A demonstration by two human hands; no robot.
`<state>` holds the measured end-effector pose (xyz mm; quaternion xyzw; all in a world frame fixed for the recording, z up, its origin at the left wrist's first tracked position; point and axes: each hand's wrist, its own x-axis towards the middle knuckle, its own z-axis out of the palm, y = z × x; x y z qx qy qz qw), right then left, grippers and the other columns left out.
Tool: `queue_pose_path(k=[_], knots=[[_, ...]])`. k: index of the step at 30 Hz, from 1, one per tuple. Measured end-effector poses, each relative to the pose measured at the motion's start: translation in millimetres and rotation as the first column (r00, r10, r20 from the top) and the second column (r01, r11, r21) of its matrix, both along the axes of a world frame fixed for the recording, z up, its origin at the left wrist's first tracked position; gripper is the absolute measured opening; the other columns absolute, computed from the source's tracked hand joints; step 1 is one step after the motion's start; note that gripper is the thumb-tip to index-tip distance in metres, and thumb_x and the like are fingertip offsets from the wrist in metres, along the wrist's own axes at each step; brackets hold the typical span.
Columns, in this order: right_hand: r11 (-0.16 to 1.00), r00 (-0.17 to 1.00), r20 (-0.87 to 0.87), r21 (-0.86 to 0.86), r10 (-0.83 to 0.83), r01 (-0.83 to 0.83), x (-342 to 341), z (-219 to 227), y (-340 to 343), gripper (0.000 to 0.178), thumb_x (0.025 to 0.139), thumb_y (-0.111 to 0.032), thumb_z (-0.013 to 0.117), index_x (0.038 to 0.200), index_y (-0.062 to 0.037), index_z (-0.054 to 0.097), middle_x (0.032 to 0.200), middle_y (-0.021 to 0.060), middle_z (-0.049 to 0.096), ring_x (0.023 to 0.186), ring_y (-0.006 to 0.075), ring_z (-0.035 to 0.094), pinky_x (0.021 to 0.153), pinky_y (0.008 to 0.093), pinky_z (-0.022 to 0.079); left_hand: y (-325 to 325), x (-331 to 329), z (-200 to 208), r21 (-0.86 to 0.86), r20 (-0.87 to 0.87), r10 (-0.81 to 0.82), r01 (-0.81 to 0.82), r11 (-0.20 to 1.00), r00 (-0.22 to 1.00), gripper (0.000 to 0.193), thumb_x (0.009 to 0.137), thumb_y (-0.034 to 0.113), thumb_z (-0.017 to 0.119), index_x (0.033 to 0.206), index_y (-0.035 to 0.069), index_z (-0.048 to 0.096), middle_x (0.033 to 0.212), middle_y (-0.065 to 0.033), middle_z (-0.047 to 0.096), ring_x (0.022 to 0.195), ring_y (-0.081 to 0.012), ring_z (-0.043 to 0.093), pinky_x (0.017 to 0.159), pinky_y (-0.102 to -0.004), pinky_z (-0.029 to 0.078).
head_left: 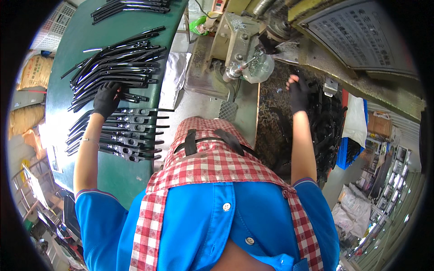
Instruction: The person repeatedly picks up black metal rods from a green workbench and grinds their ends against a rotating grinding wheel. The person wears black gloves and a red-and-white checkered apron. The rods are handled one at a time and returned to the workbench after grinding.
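My left hand (107, 98), in a black glove with bare fingertips, is on a pile of glossy black curved bars (113, 72) on the green table (108, 174). Its fingers close around a bar whose end sticks out to the right. Nearer me lie several black bars with holed brackets (131, 128), side by side. Over the dark bench on the right, my right hand (298, 93), gloved the same way, is raised with its fingers curled. Whatever these fingers may hold is too small to make out. Beside this hand spreads a heap of black parts (323, 131).
A metal machine (237, 49) with a spindle stands ahead, a clear plastic piece (260, 68) by its tip. Below it is a foot pedal (227, 109). A large machine plate (361, 36) overhangs the right. A blue crate (348, 151) stands beyond the bench; more bars (131, 8) lie farther off.
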<state>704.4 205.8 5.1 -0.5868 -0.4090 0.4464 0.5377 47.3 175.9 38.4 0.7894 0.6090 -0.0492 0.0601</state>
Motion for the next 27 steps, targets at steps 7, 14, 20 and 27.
queue_pose_path(k=[7,14,20,27], knots=[[0.831,0.185,0.812,-0.555,0.553,-0.049,51.4,-5.1,-90.8,0.03,0.073,-0.031,0.07,0.093,-0.0098,0.063,0.09,0.0149,0.066,0.089,0.0331,0.063,0.077,0.0407,0.049,4.6,4.2,16.3,-0.135,0.048,-0.11,0.115,0.984,0.993,0.031,0.074,0.011,0.067,0.103,0.019,0.065,0.116,-0.0052,0.061,0.103,-0.0308,0.059,0.079,-0.0419,0.051],[0.821,0.399,0.777,-0.563,0.487,0.095,26.9,22.2,-94.1,0.037,0.08,-0.035,0.07,0.098,-0.0031,0.061,0.091,0.0181,0.063,0.089,0.0359,0.06,0.08,0.0422,0.047,6.6,4.1,8.9,0.052,-0.084,-0.259,0.264,0.963,0.962,0.038,0.079,0.015,0.064,0.117,0.016,0.059,0.104,-0.0103,0.064,0.092,-0.0335,0.062,0.078,-0.0432,0.052],[0.988,0.916,-0.372,-0.066,-0.152,0.138,44.2,48.0,-75.7,0.028,0.084,-0.023,0.067,0.102,-0.0038,0.06,0.105,0.0115,0.063,0.107,0.03,0.056,0.096,0.0433,0.041,21.4,24.4,30.8,0.214,0.147,-0.252,0.218,0.952,0.957,0.044,0.079,0.006,0.062,0.122,0.014,0.057,0.095,-0.0092,0.064,0.085,-0.0301,0.063,0.07,-0.0388,0.051],[0.948,0.357,-0.892,0.315,0.277,0.054,-40.4,81.9,-32.2,0.016,0.09,-0.024,0.055,0.079,-0.0112,0.056,0.072,0.0015,0.053,0.08,0.0216,0.052,0.087,0.0417,0.045,17.3,201.8,128.5,0.167,0.441,-0.369,0.329,0.929,0.818,0.035,0.092,0.045,0.052,0.094,0.011,0.061,0.064,-0.0148,0.059,0.063,-0.0354,0.061,0.056,-0.0456,0.046]])
